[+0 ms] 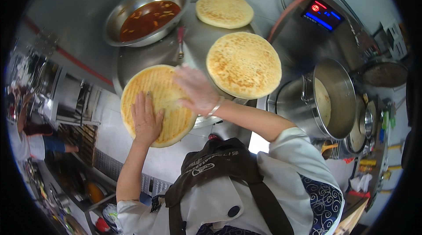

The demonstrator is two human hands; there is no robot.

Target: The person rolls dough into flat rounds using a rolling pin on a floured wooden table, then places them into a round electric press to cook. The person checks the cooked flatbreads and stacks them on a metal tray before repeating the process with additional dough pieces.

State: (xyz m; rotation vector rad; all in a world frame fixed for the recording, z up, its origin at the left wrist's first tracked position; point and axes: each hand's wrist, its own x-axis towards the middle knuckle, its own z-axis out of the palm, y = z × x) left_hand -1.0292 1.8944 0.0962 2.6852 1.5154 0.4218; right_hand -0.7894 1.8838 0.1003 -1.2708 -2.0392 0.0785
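Note:
A round flatbread (165, 126) with browned parallel stripes lies in front of me, its near side reaching past the edge of the round metal table (138, 57). My left hand (146, 118) rests flat on top of it. Over its right side is my right hand (197, 91), blurred and in a clear plastic glove; whether it touches the bread I cannot tell. Right of it lies a second flatbread (244, 65) with brown speckles. Farther back is a third flatbread (225, 10). A red-handled tool (180, 41) lies beyond my hands, its head too blurred to name.
A steel basin (115, 27) of red sauce stands back left. At right are a large open steel pot (293, 103) and a lit control panel (322, 14) with a red hose (290, 9). A person (36, 142) is at the far left, near a wooden slatted pallet (87, 139).

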